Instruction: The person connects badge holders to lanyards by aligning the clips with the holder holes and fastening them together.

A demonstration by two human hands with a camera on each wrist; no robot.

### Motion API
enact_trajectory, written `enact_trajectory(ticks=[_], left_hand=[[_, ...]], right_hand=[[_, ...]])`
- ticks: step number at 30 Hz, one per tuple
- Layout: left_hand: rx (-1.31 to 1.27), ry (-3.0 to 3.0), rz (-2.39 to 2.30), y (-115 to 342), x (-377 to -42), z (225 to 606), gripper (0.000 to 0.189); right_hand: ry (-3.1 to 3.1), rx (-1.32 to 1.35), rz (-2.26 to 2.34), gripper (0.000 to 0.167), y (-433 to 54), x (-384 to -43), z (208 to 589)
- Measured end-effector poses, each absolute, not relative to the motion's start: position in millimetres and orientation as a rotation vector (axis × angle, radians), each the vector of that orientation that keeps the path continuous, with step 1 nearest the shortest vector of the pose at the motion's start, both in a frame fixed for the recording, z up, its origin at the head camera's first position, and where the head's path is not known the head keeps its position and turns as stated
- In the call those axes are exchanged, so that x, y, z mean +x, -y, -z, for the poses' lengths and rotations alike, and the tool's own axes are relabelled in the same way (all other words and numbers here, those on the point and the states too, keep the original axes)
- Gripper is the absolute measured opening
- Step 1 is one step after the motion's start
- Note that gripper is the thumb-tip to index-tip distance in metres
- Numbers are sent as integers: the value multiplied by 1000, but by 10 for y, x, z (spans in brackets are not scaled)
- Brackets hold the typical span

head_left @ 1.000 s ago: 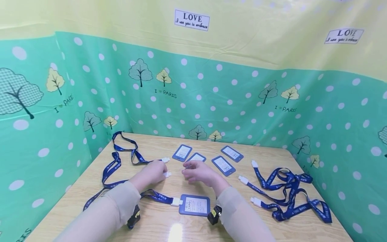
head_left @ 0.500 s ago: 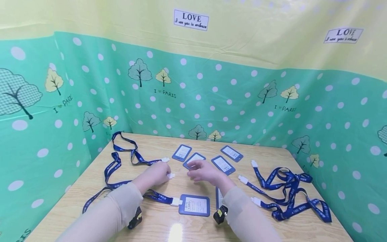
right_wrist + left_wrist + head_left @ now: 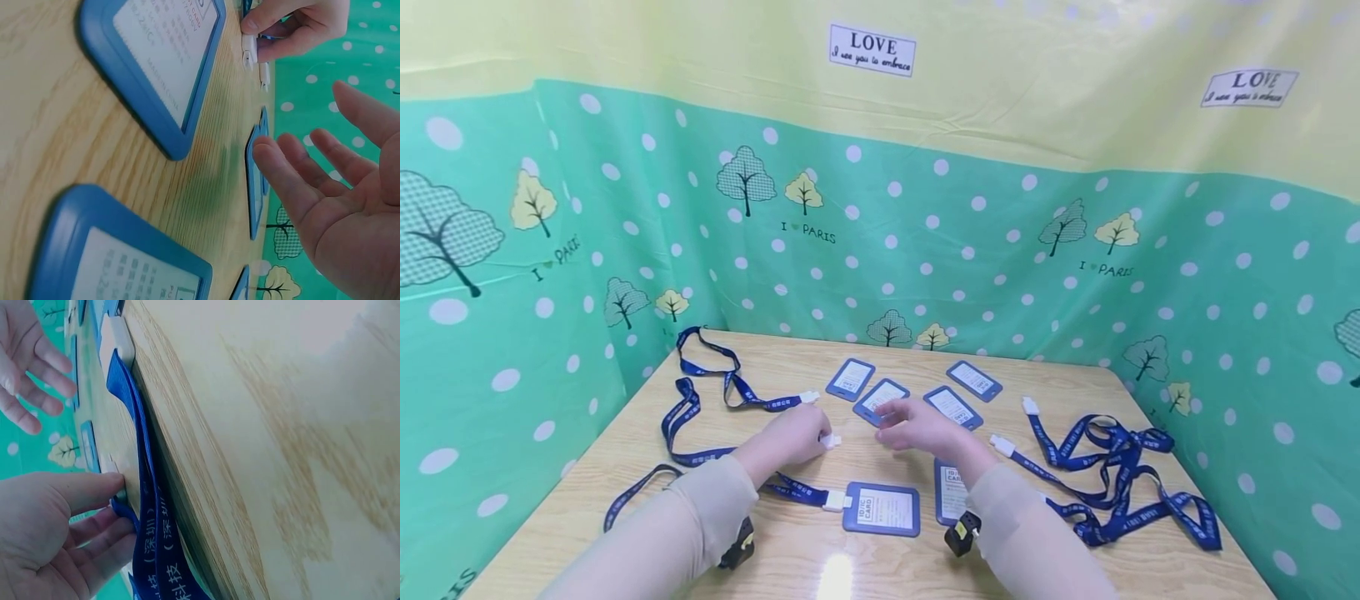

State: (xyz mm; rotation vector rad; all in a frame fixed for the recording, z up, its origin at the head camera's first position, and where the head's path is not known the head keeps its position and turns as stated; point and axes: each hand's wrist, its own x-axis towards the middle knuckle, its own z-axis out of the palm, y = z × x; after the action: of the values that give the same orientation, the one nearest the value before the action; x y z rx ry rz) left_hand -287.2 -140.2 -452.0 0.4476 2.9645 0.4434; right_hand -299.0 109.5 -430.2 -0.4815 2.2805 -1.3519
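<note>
My left hand (image 3: pixel 793 435) pinches the white plastic clip (image 3: pixel 831 440) of a blue lanyard (image 3: pixel 700 457) between thumb and fingers, low over the table. In the right wrist view the clip's end (image 3: pixel 248 53) sticks out past the fingertips. My right hand (image 3: pixel 925 427) hovers with loosely spread fingers, holding nothing, near a blue card holder (image 3: pixel 880 398). In front of the hands lies a card holder (image 3: pixel 882 510) joined to another lanyard's clip (image 3: pixel 836 500). A further card holder (image 3: pixel 950 492) lies partly hidden under my right forearm.
Several card holders (image 3: pixel 953 407) lie toward the back of the table (image 3: pixel 1052 567). At the right are tangled blue lanyards (image 3: pixel 1112 467) with white clips. Another lanyard (image 3: pixel 748 396) lies at the back left. A dotted green curtain (image 3: pixel 820 275) hangs behind.
My left hand has moved slightly right with the clip. My right hand has also shifted right, and its forearm has uncovered the card holder near the right wrist.
</note>
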Motion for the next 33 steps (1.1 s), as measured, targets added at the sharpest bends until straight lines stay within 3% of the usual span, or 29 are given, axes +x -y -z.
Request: enact_trajectory(ticks=[33], left_hand=[[581, -2976, -375, 1289, -2815, 4559, 14]], right_hand=[[-2401, -583, 1095, 51, -1256, -2868, 4281]])
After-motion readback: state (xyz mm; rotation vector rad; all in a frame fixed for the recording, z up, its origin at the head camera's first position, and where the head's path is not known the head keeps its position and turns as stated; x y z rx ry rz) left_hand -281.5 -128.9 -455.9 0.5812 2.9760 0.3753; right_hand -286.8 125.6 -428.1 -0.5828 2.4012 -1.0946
